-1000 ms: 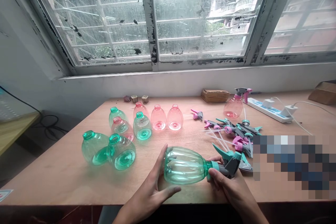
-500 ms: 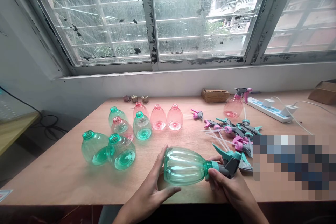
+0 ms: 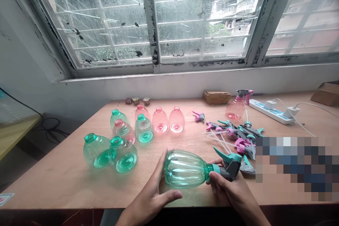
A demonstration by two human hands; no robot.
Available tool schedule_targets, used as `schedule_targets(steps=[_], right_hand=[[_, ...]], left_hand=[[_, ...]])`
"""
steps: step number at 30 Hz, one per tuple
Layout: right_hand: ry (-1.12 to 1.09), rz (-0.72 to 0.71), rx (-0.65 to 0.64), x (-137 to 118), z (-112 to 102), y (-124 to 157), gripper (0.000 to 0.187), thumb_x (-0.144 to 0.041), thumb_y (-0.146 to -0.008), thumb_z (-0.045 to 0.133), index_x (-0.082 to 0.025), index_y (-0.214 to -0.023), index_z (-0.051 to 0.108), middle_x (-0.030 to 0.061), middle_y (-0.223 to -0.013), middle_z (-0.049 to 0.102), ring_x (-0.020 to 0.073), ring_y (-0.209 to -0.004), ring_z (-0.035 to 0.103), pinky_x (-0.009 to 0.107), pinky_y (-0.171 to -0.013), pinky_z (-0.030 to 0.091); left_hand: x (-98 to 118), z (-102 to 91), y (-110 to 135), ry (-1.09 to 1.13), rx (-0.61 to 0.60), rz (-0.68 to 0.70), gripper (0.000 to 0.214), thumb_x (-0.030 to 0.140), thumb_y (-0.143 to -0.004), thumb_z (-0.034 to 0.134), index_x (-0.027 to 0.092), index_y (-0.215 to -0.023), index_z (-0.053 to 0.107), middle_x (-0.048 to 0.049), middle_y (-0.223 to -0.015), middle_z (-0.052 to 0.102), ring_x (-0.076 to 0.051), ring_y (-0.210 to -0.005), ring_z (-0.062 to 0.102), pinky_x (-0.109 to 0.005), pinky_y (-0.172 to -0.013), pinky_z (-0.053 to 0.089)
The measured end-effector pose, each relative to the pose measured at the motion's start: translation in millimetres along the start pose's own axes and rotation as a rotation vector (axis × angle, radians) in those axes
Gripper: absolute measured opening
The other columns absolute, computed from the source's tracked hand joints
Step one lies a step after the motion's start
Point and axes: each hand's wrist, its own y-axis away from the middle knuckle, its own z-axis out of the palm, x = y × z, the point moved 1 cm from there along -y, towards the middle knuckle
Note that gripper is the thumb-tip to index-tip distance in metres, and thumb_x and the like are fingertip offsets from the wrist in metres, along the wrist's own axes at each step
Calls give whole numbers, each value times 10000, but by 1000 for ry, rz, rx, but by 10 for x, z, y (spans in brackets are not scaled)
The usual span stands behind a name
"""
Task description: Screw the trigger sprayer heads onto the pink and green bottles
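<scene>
A clear green spray bottle (image 3: 185,169) with ribbed sides lies sideways between my hands, its base to the left. My left hand (image 3: 153,190) cups the base end; its thumb is stretched out below the bottle, and its other fingers are mostly hidden behind it. With thumb and fingers, my right hand (image 3: 233,190) grips the teal collar at the neck. The grey and teal trigger sprayer (image 3: 230,164) sits on that neck, pointing right. Behind it is a heap of loose pink, teal and grey trigger sprayers (image 3: 238,132) with thin white tubes.
Green bottles (image 3: 123,155) and pink bottles (image 3: 160,120) without sprayers stand on the wooden table (image 3: 63,180) at left and centre. A pink spray bottle (image 3: 235,108) with its sprayer on stands by a white power strip (image 3: 270,112). A cardboard box (image 3: 217,97) lies near the wall.
The view has tilted slightly, so the scene sits a little lower. Both hands and the bottle have shifted barely to the left, the grip looking the same.
</scene>
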Motion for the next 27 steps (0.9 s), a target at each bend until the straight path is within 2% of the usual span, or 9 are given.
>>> schedule_targets(steps=[7, 19, 27], right_hand=[[14, -1, -6, 8, -6, -8, 418, -498, -790, 855, -168, -964, 664, 9, -602, 699, 131, -463, 564, 238, -482, 420], [-6, 0, 4, -16, 14, -6, 434, -505, -774, 865, -175, -972, 663, 24, -617, 725, 134, -461, 574, 241, -479, 424], [-4, -2, -2, -41, 26, -24, 467, -529, -762, 864, -165, -970, 659, 33, -615, 731, 143, -450, 575, 252, -470, 432]], left_hand=[[-55, -3, -2, -58, 42, -6, 993, 532, -881, 734, 323, -1647, 137, -15, -1745, 139, -319, -1602, 87, -465, -1308, 76], [-59, -6, -4, -41, 38, -12, 969, 491, -893, 737, 323, -1644, 148, -12, -1745, 138, -294, -1602, 108, -438, -1311, 98], [-25, -6, -29, -22, 32, -1, 960, 434, -894, 746, 322, -1642, 155, -35, -1740, 165, -308, -1595, 144, -475, -1308, 120]])
